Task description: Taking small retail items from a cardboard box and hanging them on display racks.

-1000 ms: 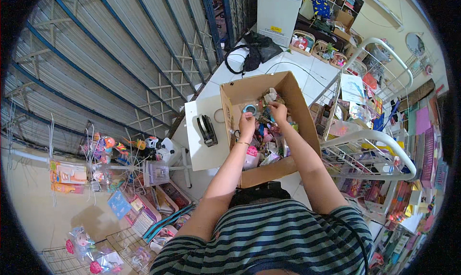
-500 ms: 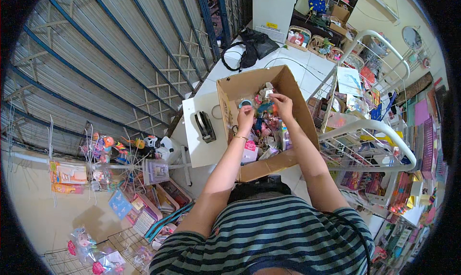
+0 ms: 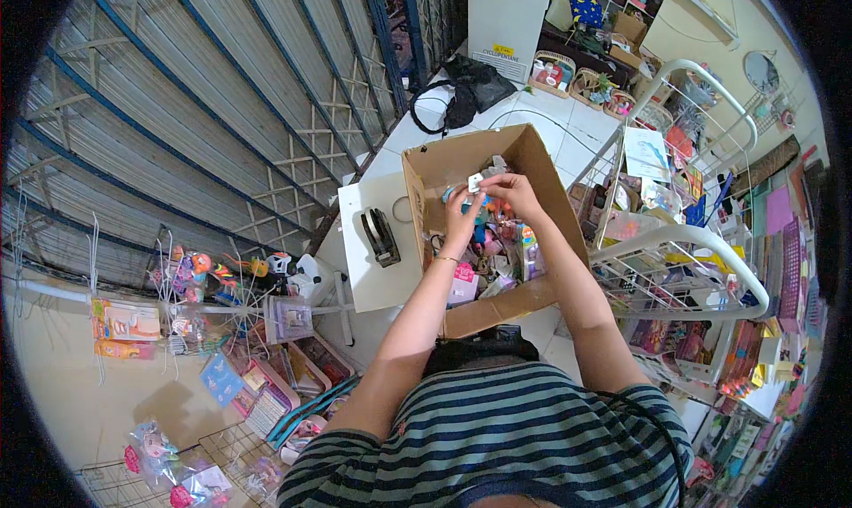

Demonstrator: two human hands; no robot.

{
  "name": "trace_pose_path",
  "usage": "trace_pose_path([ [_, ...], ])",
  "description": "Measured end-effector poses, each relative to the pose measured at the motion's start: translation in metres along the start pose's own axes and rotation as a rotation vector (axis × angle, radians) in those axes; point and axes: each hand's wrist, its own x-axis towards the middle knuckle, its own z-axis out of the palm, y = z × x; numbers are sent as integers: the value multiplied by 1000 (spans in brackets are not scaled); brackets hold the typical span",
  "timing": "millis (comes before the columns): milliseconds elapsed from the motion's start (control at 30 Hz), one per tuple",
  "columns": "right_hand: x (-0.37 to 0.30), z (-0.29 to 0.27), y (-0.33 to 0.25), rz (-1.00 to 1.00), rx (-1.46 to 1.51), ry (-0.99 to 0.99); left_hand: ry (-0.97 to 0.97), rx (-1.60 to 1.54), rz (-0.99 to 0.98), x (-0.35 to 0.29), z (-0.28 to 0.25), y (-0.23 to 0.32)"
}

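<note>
Pinching a small white tag [image 3: 474,182] in the right hand [image 3: 513,192] over a cardboard box [image 3: 555,185]; curling the left hand [image 3: 459,215] alongside, partly hiding something blue [image 3: 446,194]; cannot tell whether gripping it.

Over an open cardboard box [image 3: 499,308], the right hand [image 3: 512,191] is pinching a small white tag [image 3: 474,181], and the left hand [image 3: 462,217] is hovering close beside it. Colourful trinkets [image 3: 499,252] are lying inside. A black tape dispenser [image 3: 382,237] is resting on a white board [image 3: 386,288] to the left.
</note>
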Motion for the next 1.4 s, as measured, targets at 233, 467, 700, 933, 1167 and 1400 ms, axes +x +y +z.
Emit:
trace_pose_path([
  [233, 41, -22, 52, -35, -63, 165, 125, -45, -160, -3, -2, 7],
  [467, 64, -39, 113, 28, -658, 468, 204, -102, -148, -1, -10, 12],
  [700, 59, -19, 114, -223, -1079, 526, 211, -110, -164, -2, -11, 13],
  [933, 77, -9, 132, 185, -1325, 317, 225, -183, -186, -4, -10, 3],
  [1167, 68, -11, 110, 212, -1190, 294, 228, -150, -188, -5, -14, 3],
  [1400, 45, -26, 93, -36, -587, 653, 215, -162, -203, 0, -7, 4],
])
